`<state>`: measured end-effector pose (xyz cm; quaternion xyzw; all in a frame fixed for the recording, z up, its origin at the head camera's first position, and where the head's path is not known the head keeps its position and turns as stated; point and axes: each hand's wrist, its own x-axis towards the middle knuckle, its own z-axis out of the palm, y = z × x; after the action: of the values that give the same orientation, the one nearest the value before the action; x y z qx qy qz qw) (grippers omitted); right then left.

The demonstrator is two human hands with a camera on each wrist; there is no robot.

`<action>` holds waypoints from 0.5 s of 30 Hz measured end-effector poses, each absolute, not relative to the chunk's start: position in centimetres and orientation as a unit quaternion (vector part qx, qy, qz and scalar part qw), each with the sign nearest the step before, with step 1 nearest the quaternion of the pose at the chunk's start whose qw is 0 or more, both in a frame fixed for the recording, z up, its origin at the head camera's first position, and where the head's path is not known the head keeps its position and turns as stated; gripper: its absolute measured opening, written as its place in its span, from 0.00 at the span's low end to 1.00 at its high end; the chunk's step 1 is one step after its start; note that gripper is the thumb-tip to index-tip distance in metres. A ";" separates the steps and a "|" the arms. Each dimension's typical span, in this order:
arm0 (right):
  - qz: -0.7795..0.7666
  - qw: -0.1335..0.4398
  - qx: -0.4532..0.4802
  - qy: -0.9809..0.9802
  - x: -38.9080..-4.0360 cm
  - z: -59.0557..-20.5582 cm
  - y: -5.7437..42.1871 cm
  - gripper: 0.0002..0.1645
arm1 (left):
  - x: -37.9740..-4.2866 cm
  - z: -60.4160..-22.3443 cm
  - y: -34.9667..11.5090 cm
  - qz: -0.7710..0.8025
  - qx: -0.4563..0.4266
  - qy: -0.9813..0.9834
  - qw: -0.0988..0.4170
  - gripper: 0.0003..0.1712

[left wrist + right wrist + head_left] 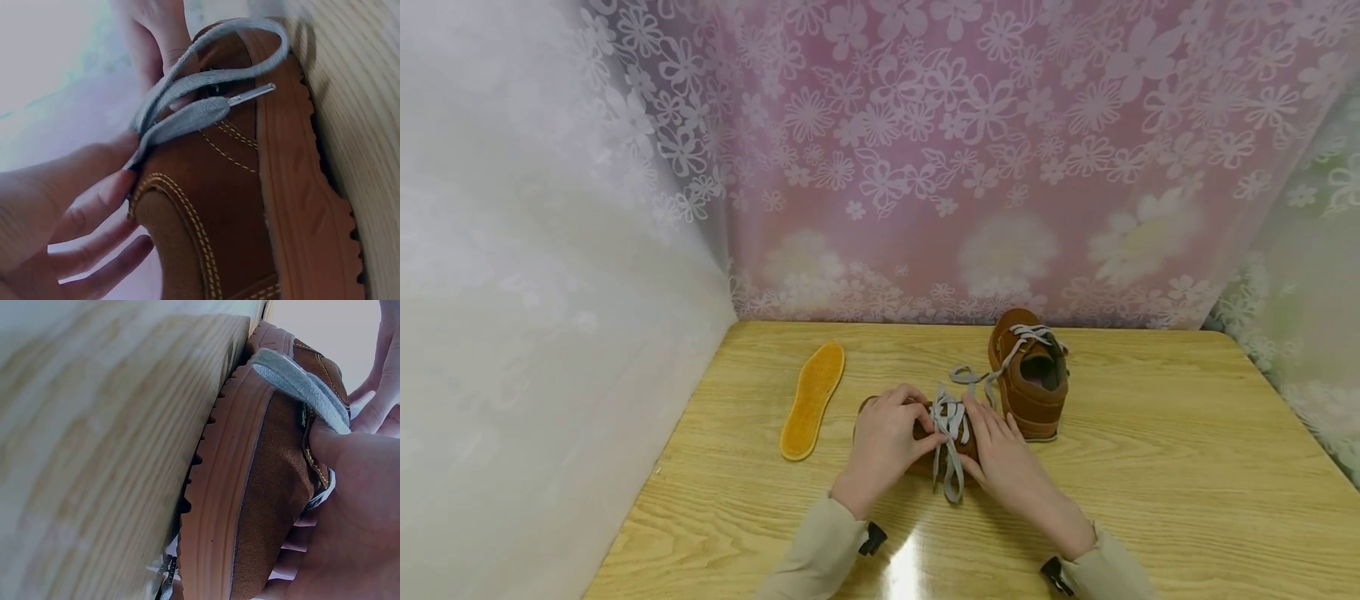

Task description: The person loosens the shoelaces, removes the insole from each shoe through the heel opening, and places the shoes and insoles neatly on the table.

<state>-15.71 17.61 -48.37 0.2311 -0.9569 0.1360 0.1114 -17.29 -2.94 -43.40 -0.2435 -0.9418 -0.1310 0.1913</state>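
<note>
Pinching a grey lace (pixel 181 122) between thumb and forefinger of the left hand (pixel 883 442), while gripping the front part of a brown shoe (pixel 234 206) with the right hand (pixel 1006 458). Standing on its sole, laces uppermost, on the wooden bench (pixel 1187 450), just beside a second brown shoe (pixel 1032 404) to the right and near an orange insole (pixel 812 404) to the left.
</note>
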 end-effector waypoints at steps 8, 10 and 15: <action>0.138 0.119 0.231 -0.956 -15.7 -48.5 17.5 0.53 | -17.2 -43.6 -2.9 -0.171 -0.248 -0.934 0.193 0.08; 0.137 0.117 0.229 -0.957 -15.7 -48.6 17.4 0.53 | -17.4 -43.6 -3.2 -0.186 -0.253 -0.931 0.188 0.09; 0.142 0.114 0.224 -0.958 -15.7 -48.6 17.3 0.54 | -18.0 -43.4 -4.0 -0.206 -0.275 -0.919 0.194 0.09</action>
<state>-15.74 17.29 -48.65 0.2239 -0.9575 0.1415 0.1140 -18.03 -4.01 -43.39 -0.2753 -0.9187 -0.2062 0.1942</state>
